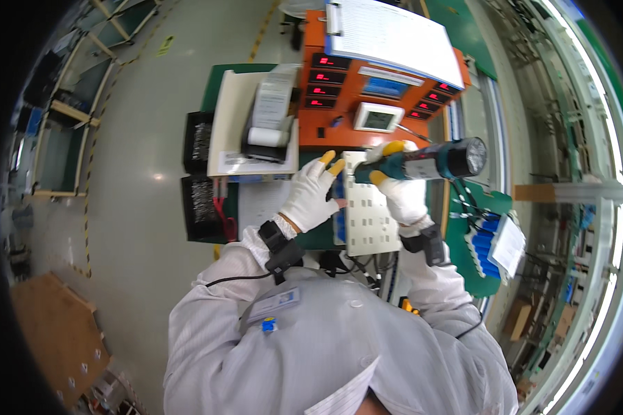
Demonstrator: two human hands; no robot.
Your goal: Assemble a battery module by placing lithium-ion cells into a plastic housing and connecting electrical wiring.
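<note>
A teal and black cordless screwdriver (422, 164) lies level in my right hand (403, 190), whose gloved fingers are wrapped round its body. Its front end points left, over the upper part of a cream slotted panel (371, 220). Along the panel's left edge my left hand (310, 195) is open, fingers stretched forward and thumb toward the panel. Whether its fingertips touch the panel I cannot tell. Both hands wear white gloves with yellow fingertips. Something blue (339, 225) shows beneath the panel's left side.
Beyond the panel stands an orange test box (346, 121) with red displays, a small white meter (378, 117) and a clipboard (394, 41). At left are a cream tray (221, 149) with a label printer (266, 142), black bins (199, 207) and red-handled pliers (225, 220). Blue holders (484, 249) stand right.
</note>
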